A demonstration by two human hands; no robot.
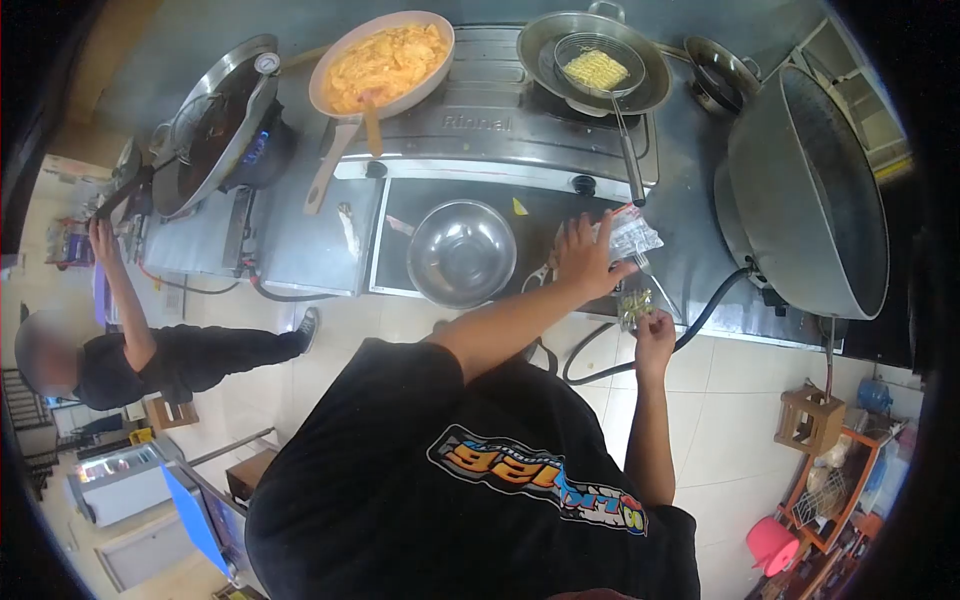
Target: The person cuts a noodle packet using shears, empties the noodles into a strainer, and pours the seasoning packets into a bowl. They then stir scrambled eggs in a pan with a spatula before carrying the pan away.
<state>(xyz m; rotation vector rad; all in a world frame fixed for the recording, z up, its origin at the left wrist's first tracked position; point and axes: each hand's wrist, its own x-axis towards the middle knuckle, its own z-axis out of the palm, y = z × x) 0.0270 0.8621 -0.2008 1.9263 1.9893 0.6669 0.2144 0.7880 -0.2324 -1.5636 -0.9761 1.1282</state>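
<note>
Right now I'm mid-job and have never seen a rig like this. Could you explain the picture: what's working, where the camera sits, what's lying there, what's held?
No machine here: a person is working bare-handed, seen from one head-worn camera looking forward and down. The right hand pinches a small clear packet with greenish contents. The left hand is spread beside a silver packet; whether they touch is unclear. Left of it, a steel bowl sits on the dark worktop. Beyond, the Rinnai stove carries a frying pan of orange-yellow food and a wok, with a strainer holding a noodle block. Far left is another person.
</note>
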